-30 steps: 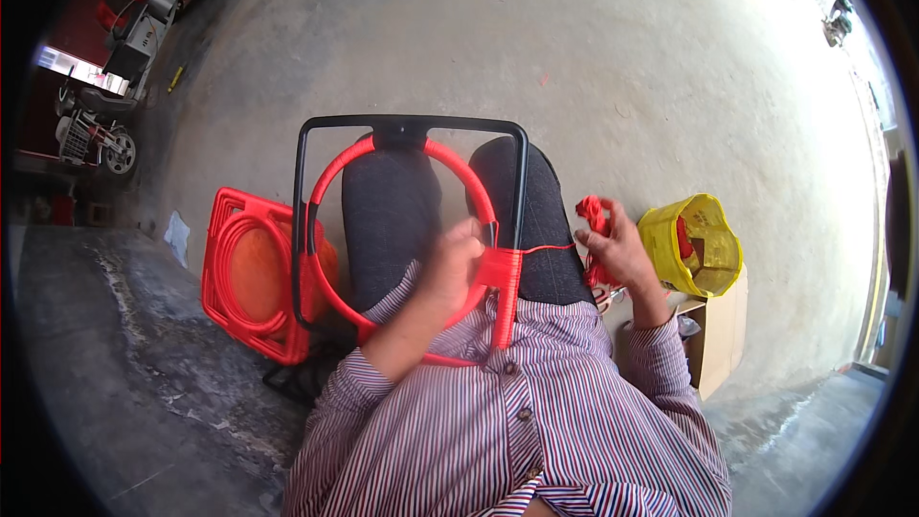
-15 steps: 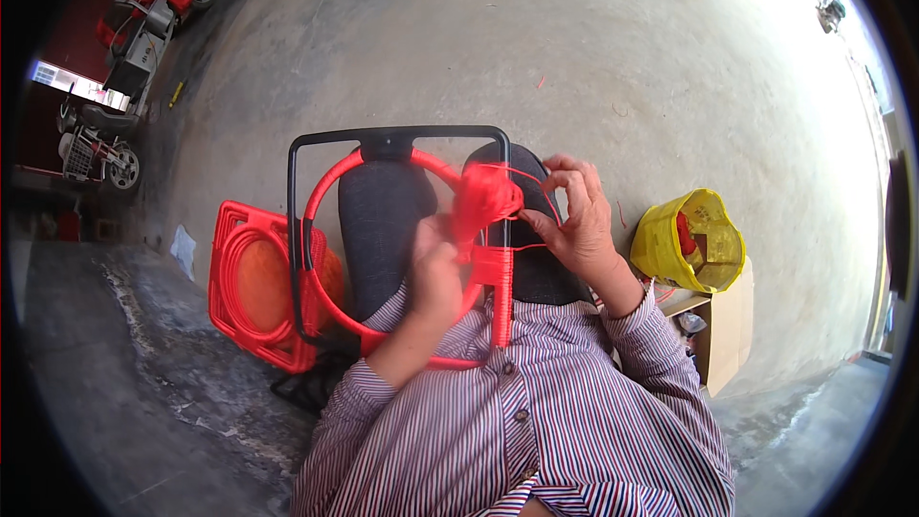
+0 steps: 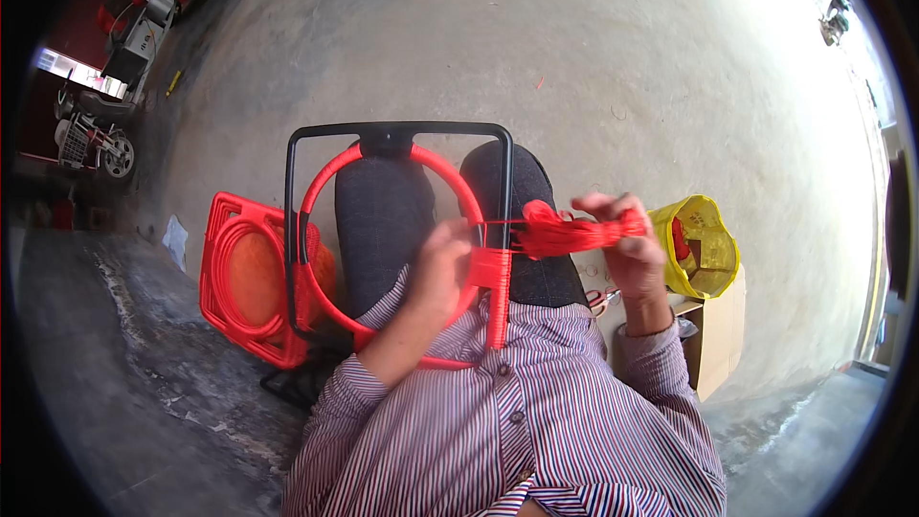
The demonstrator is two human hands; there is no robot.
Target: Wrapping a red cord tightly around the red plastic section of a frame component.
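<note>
Across my thighs lies a black rectangular frame (image 3: pixel 402 127) with a round ring (image 3: pixel 330 170) fixed inside it. Red cord wraps most of the ring and the lower right bar of the frame. My right hand (image 3: pixel 639 263) is closed around one end of a loose bundle of red cord (image 3: pixel 560 235), to the right of the frame. Strands stretch from the bundle across the frame's right bar toward my left hand (image 3: pixel 438 273). That hand is inside the ring, fingers curled near its right side; what they pinch is hidden.
To my left stand red wrapped frames (image 3: pixel 251 278) with an orange round part. On my right are a yellow container (image 3: pixel 684 278) holding red material, a cardboard box (image 3: pixel 723 330) and scissors (image 3: pixel 600 301). Motorbikes (image 3: pixel 96 139) are parked at the far left on the concrete floor.
The cord bundle has passed from over the frame's right bar to its right side, where my right hand now grips it. My left hand stays by the ring, with the bundle gone from beside it.
</note>
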